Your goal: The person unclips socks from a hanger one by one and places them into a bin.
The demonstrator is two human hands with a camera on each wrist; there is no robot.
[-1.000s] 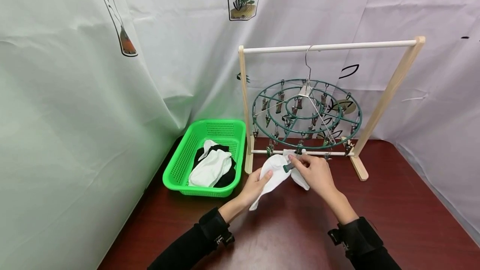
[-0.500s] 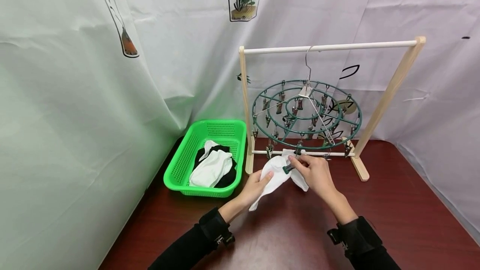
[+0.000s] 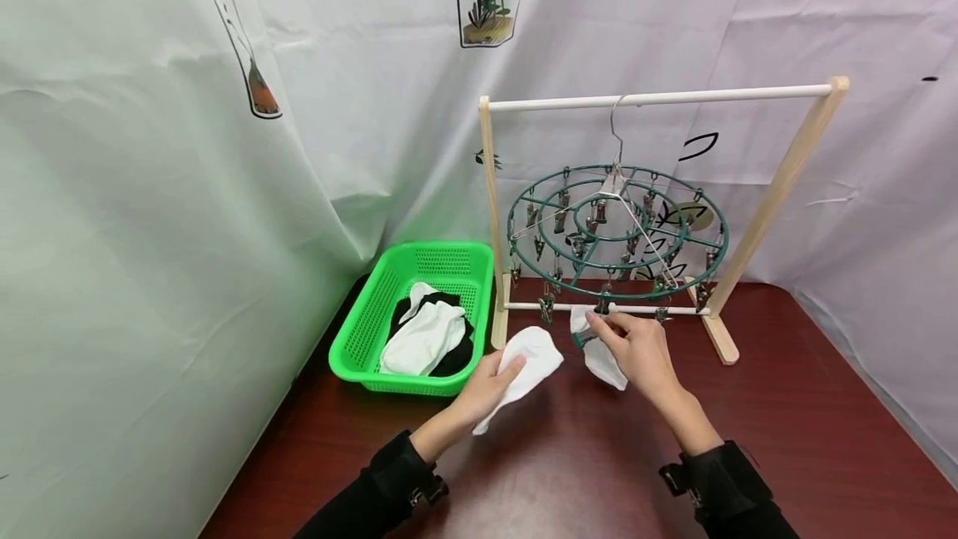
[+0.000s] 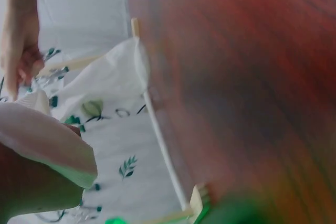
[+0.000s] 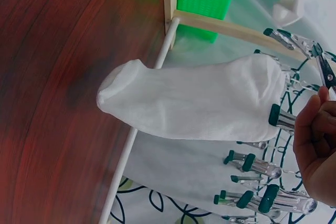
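My left hand (image 3: 486, 385) pinches a white sock (image 3: 535, 356) between thumb and fingers, left of the drying hanger's front clips. In the left wrist view that sock (image 4: 58, 140) fills the lower left. My right hand (image 3: 639, 356) pinches a metal clip (image 3: 584, 339) with green tips. Behind it a second white sock (image 3: 604, 364) hangs beneath the hanger. The right wrist view shows this hanging sock (image 5: 194, 98) at full length, its upper end at a green-tipped clip (image 5: 281, 116). The round green hanger (image 3: 617, 294) carries several dangling clips.
A wooden stand (image 3: 778, 190) with a white top rod (image 3: 733, 96) bears the hanger by its hook. To its left is a green basket (image 3: 352, 348) with white socks (image 3: 422, 339) and black cloth (image 3: 452, 358). All stand on a reddish-brown table (image 3: 569, 472) before a white curtain.
My left hand has drawn its sock left and slightly down, apart from the clip in my right hand. The right hand keeps its pinch on the clip and has hardly moved.
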